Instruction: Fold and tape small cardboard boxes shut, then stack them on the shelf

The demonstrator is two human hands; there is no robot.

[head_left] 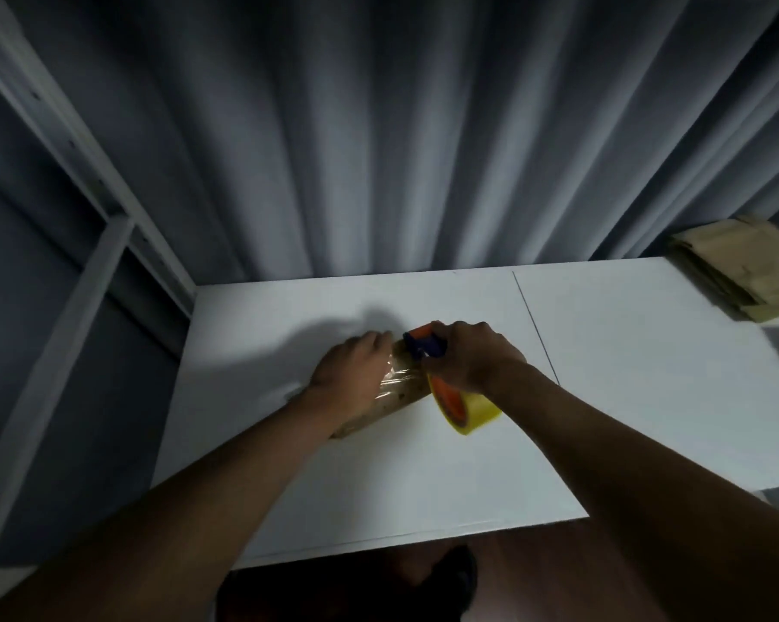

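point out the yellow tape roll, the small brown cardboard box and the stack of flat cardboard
yellow tape roll (475, 408), head view, its outer band
small brown cardboard box (401, 390), head view, taped top face
stack of flat cardboard (737, 267), head view, top sheet

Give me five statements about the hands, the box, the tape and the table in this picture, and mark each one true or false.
1. The left hand rests on top of the cardboard box. True.
2. The right hand grips a tape dispenser with a yellow roll. True.
3. The box sits on the metal shelf frame. False: it lies on the white table.
4. A stack of flattened cardboard lies at the far right. True.
5. Both hands hang idle above the table. False: one presses the box, the other holds the dispenser against it.
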